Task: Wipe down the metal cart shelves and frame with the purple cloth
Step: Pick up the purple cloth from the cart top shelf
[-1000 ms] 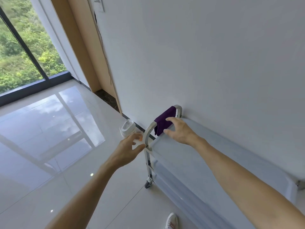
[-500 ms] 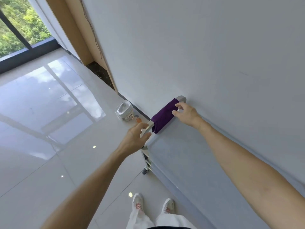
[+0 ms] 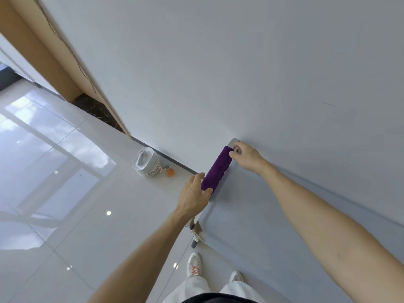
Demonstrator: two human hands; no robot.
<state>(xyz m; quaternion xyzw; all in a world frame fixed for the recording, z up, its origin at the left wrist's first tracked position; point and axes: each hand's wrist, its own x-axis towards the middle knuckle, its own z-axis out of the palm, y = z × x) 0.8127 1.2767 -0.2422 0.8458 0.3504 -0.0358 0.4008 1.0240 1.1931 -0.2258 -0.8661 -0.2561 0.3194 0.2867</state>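
Both hands' grip around purple cloth on cart handle, bowl stack nearby.

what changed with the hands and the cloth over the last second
The left hand moved from the bare bend of the cart handle onto the near end of the purple cloth and now grips it. The right hand slid toward the wall to the cloth's far end. The cloth now lies spread along the bar. It stayed draped on the handle; the bowl stack on the floor did not move.
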